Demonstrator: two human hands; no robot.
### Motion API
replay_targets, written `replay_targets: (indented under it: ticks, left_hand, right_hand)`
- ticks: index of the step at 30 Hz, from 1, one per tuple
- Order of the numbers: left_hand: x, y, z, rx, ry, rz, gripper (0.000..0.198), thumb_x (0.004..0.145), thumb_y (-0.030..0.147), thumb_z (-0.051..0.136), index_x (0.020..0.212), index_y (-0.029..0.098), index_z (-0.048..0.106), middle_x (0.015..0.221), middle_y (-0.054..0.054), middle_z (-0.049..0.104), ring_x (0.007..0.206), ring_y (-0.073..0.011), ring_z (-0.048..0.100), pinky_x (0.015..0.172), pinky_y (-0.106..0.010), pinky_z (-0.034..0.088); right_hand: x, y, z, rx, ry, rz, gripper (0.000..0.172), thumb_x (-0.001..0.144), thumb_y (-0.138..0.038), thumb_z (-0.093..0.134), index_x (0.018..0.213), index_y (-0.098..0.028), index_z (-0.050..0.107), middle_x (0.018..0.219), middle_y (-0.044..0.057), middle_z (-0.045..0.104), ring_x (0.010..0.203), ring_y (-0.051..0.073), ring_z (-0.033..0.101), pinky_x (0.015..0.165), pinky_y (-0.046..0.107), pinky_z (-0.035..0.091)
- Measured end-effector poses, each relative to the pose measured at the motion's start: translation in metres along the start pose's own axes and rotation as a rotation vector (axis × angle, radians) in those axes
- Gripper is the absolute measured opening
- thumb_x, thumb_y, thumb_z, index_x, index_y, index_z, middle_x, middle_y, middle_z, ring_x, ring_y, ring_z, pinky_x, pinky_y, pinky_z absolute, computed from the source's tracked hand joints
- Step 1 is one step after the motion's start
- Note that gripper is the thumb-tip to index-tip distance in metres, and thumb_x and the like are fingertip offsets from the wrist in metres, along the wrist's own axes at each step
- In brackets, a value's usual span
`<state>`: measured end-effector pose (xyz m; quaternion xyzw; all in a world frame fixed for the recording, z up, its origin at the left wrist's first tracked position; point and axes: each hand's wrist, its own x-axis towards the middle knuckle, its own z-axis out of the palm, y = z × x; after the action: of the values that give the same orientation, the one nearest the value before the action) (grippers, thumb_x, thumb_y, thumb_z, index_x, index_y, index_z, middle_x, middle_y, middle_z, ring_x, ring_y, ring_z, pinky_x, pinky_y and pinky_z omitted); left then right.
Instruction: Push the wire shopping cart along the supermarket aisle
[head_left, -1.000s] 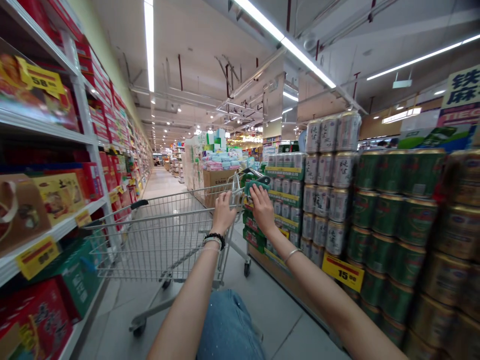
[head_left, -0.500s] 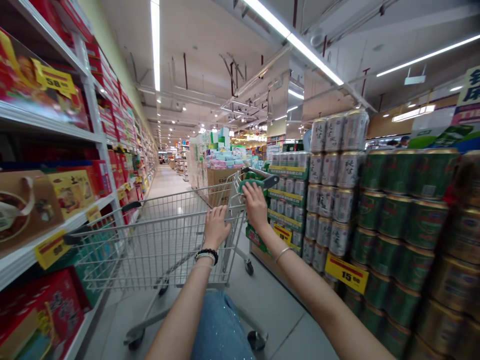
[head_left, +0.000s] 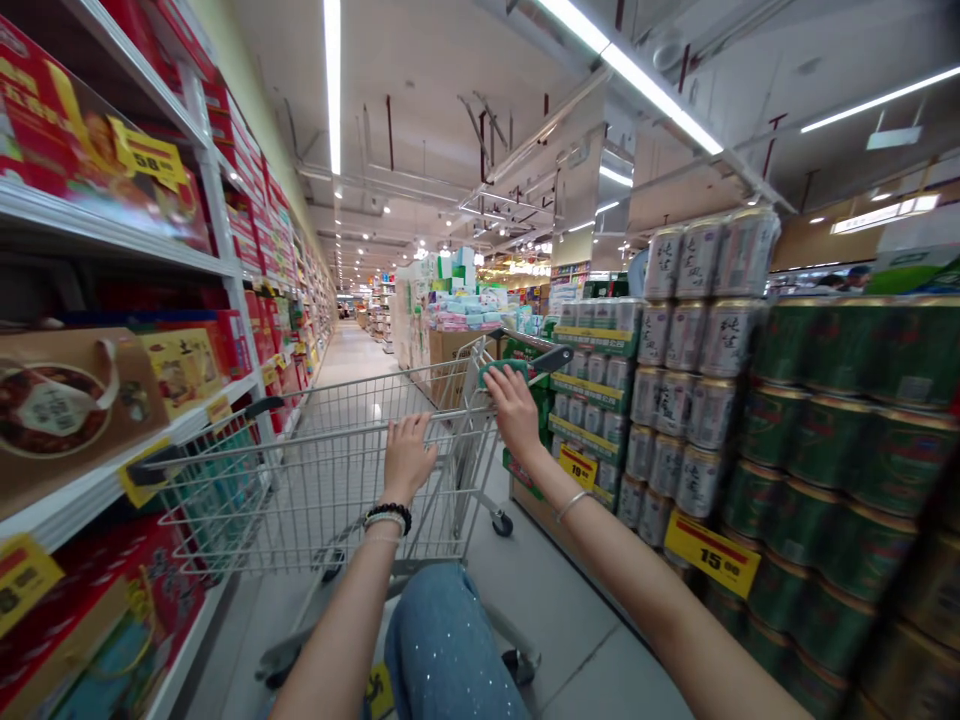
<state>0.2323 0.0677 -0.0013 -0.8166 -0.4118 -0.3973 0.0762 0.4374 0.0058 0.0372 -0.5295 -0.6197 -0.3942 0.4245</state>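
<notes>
Left hand (head_left: 407,458) lies with fingers together on the side rail (head_left: 300,438) of a wire shopping cart (head_left: 315,510); right hand (head_left: 516,412) curls its fingers over the green handle (head_left: 501,371) (two holds steady the cart).

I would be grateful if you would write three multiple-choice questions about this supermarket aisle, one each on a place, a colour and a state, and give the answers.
1. Where is the person's right hand?
A. On a yellow price tag
B. On the green plastic grip of the wire shopping cart
C. On top of a stack of cans

2. What colour is the rectangular price tag marked 15?
A. Blue
B. White
C. Yellow

3. How are the tall white-and-silver drink cans arranged?
A. Upright in stacked tiers
B. Lying on their sides
C. Scattered on the floor

Answers:
1. B, because the fingers lie over the green grip.
2. C, because the tag's face is plainly yellow.
3. A, because the cans stand upright, one tier on another.
</notes>
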Motion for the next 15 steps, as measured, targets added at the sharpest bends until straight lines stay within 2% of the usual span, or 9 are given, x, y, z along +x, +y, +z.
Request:
replay_targets:
  ticks: [2,4,7,9,12,15]
  left_hand:
    - [-0.002,-0.001,-0.001,-0.013,-0.002,0.006,0.055,0.076,0.018,0.049,0.132,0.02,0.053,0.132,-0.012,0.059,0.13,-0.029,0.048,0.12,-0.053,0.022]
    - [-0.004,-0.003,-0.002,-0.028,-0.005,0.007,0.057,0.076,0.017,0.049,0.132,0.021,0.052,0.133,-0.011,0.058,0.131,-0.0282,0.048,0.12,-0.053,0.023]
    - [-0.008,-0.004,-0.002,-0.038,0.003,-0.006,0.058,0.075,0.017,0.049,0.133,0.019,0.052,0.133,-0.012,0.056,0.131,-0.0282,0.047,0.121,-0.052,0.021]
    - [-0.009,-0.001,-0.001,-0.036,0.025,-0.026,0.058,0.074,0.018,0.05,0.132,0.018,0.052,0.133,-0.013,0.056,0.131,-0.0289,0.047,0.121,-0.052,0.02]
    - [-0.012,0.003,0.002,-0.035,0.059,-0.048,0.057,0.074,0.019,0.051,0.131,0.018,0.053,0.132,-0.013,0.056,0.13,-0.0296,0.047,0.121,-0.053,0.02]
    - [-0.013,0.003,0.001,-0.043,0.067,-0.037,0.056,0.074,0.019,0.051,0.13,0.018,0.054,0.131,-0.013,0.057,0.13,-0.0297,0.047,0.121,-0.053,0.021]
  right_hand:
    - [-0.005,-0.012,0.003,0.02,-0.087,-0.088,0.056,0.089,0.0,0.036,0.135,-0.024,0.058,0.143,0.003,0.055,0.14,0.018,0.041,0.121,0.043,0.031]
    - [-0.005,-0.008,-0.005,0.031,-0.127,-0.119,0.056,0.088,0.001,0.038,0.134,-0.024,0.058,0.143,0.002,0.055,0.14,0.017,0.042,0.12,0.042,0.031]
    - [0.002,0.011,-0.021,0.016,-0.044,-0.021,0.058,0.088,0.001,0.037,0.136,-0.024,0.056,0.144,0.003,0.054,0.142,0.018,0.038,0.121,0.045,0.03]
    - [0.005,0.017,-0.023,-0.001,0.041,0.072,0.059,0.088,0.0,0.035,0.138,-0.024,0.054,0.145,0.003,0.053,0.144,0.019,0.035,0.121,0.048,0.028]
    - [0.002,0.003,-0.008,-0.013,0.049,0.113,0.058,0.089,0.0,0.034,0.139,-0.022,0.053,0.146,0.005,0.052,0.144,0.021,0.034,0.121,0.05,0.028]
    - [-0.008,-0.025,0.012,0.002,-0.062,-0.017,0.054,0.09,-0.002,0.039,0.137,-0.022,0.056,0.144,0.006,0.054,0.142,0.022,0.04,0.12,0.047,0.032]
